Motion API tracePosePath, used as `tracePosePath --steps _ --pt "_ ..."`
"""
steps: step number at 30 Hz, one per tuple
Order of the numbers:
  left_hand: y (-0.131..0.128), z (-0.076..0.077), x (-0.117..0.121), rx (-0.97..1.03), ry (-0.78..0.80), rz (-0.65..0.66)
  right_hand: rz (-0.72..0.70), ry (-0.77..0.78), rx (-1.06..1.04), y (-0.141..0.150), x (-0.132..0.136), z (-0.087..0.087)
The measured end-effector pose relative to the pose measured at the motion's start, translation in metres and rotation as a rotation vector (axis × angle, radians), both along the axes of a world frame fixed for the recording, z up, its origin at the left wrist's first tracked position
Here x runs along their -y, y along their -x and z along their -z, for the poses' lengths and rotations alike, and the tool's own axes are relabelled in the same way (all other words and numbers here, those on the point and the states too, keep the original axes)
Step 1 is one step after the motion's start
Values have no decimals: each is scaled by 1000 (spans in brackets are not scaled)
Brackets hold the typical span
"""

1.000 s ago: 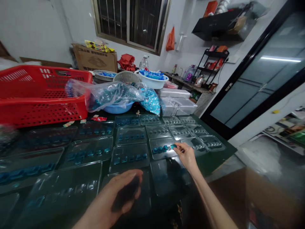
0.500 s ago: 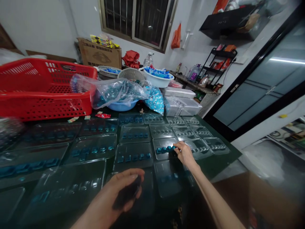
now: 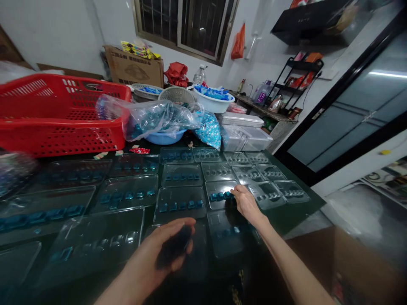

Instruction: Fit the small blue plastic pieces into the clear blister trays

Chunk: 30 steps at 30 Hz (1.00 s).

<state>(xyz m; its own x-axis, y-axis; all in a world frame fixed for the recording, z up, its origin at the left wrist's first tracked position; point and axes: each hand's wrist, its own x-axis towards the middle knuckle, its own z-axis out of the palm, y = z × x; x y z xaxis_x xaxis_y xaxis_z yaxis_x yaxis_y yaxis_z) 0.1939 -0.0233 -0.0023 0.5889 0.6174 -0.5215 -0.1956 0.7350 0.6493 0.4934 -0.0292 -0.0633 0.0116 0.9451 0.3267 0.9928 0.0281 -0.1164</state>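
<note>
My right hand (image 3: 246, 204) reaches to a clear plastic tray (image 3: 219, 187) with a row of small teal-blue, block-like pieces (image 3: 220, 196). Its thumb and fingers are pinched at the right end of the row, around a blue piece mostly hidden by the fingertips. Closer to me, my left hand (image 3: 152, 254) is cupped above the trays, fingers curled around something dark in the palm that is too shadowed to make out. Left of the right hand's tray lies another clear tray (image 3: 179, 195) holding several blue pieces in a row.
More clear trays (image 3: 273, 192) cover the dark green table, some with blue pieces. Behind them stand a red basket (image 3: 79, 137), a clear bag (image 3: 165, 114) over a blue basin (image 3: 167, 136), a bag of blue pieces (image 3: 208, 129) and stacked clear boxes (image 3: 246, 137). A cardboard box (image 3: 352, 258) sits lower right.
The view has shifted slightly. My right hand stays at the right end of the row, and the blue piece at its fingertips is now less visible. My left hand remains cupped.
</note>
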Motion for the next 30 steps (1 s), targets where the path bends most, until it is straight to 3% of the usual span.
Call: tracePosePath --steps 6,9,12,16,21,25,30 --pt "-1 4 2 118 -56 -34 11 92 74 5 4 -24" --pt "1 4 5 112 -83 -36 72 51 64 17 13 -41" --pt "1 5 8 92 -65 -44 54 -30 -172 51 32 -62" --pt "-2 7 12 93 -89 -35 -224 17 -636 115 59 -82" --pt "-6 6 20 67 -212 -39 -247 51 -773 156 67 -78" --pt "-8 8 25 24 -263 -56 -249 55 -878 156 68 -69" --pt "-11 8 29 -17 -368 -4 -217 168 -1314 152 73 -63"
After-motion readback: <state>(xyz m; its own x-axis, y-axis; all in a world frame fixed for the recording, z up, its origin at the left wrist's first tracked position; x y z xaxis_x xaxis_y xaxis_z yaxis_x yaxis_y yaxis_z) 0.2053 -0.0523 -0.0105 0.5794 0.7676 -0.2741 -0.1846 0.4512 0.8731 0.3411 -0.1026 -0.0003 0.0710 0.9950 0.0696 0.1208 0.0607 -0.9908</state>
